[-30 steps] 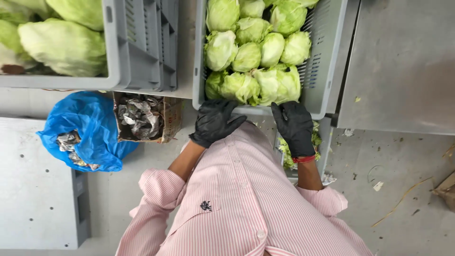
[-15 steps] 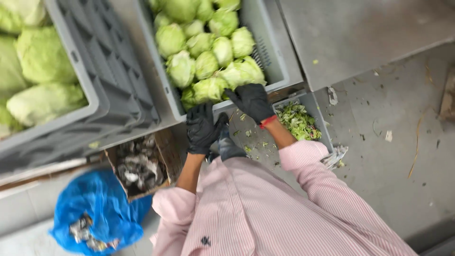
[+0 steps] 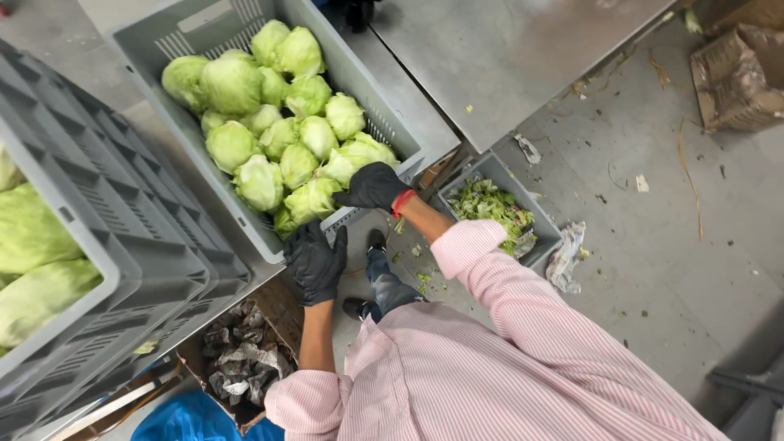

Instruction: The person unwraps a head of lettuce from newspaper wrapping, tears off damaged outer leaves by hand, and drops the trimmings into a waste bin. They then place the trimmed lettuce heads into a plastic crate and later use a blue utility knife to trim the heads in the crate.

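A grey plastic crate [image 3: 384,106] full of pale green lettuce heads [image 3: 282,122] stands in front of me. My left hand [image 3: 314,261], in a black glove, grips the crate's near rim at its lower corner. My right hand [image 3: 374,186], also gloved in black with a red cuff, closes over the same rim further right, its fingers touching a lettuce head just inside. Both arms wear a pink striped shirt [image 3: 506,359]. My shoes [image 3: 371,273] show on the floor below the crate.
Stacked grey crates [image 3: 122,245] holding more lettuce [image 3: 33,245] fill the left. A small grey bin of lettuce scraps [image 3: 490,204] sits by a steel table [image 3: 506,57]. A cardboard box of crumpled wrap [image 3: 245,359], a blue bag [image 3: 196,420] and another carton [image 3: 735,82] stand around.
My head has turned, so the crate now lies diagonally and the steel table and floor show on the right. Both hands stay on the crate's near rim, now spread further apart.
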